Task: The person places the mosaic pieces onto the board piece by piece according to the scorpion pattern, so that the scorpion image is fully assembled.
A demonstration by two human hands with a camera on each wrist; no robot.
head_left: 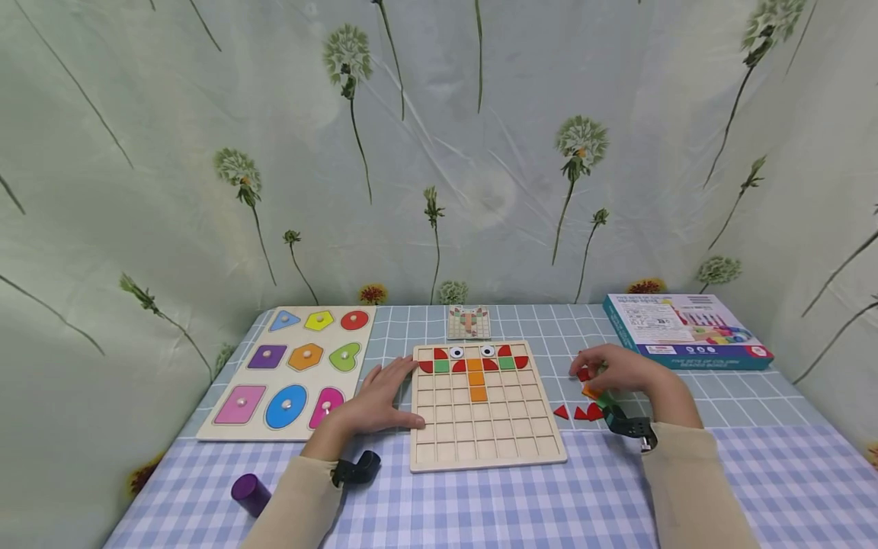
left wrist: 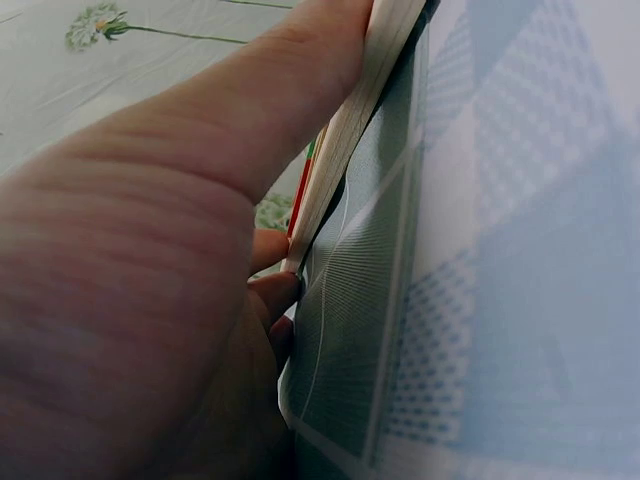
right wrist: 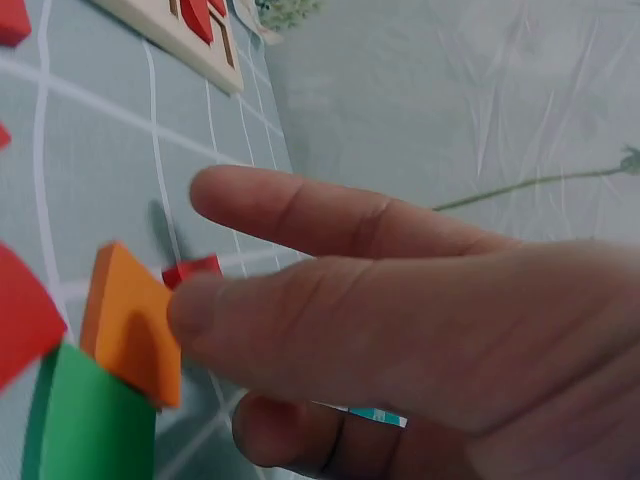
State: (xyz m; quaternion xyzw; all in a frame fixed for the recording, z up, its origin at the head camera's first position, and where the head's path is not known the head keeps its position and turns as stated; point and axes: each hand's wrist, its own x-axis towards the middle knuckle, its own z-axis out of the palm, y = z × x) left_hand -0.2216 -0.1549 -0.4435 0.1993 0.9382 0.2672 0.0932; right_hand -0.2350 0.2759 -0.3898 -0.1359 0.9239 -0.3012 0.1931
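Note:
A wooden grid board [head_left: 504,446] lies in the middle, with red, green and orange tiles and two eye tiles in its upper rows. Along its left edge rests my left hand [head_left: 377,400], thumb and fingers spread; the left wrist view shows the thumb against the board's side [left wrist: 345,150]. To the right of the board, my right hand [head_left: 620,367] is over loose tiles, thumb and index finger apart. In the right wrist view the thumb overlaps an orange tile [right wrist: 130,325]; whether they touch I cannot tell. A green tile [right wrist: 95,420] and red tiles [right wrist: 20,315] are nearby.
A small pattern card [head_left: 469,323] lies behind the board. On the left is a shape puzzle [head_left: 261,332] with knobbed pieces, with a purple cylinder [head_left: 251,495] in front. A teal-edged box [head_left: 686,328] sits at the back right. Red triangles [head_left: 561,412] lie beside the board.

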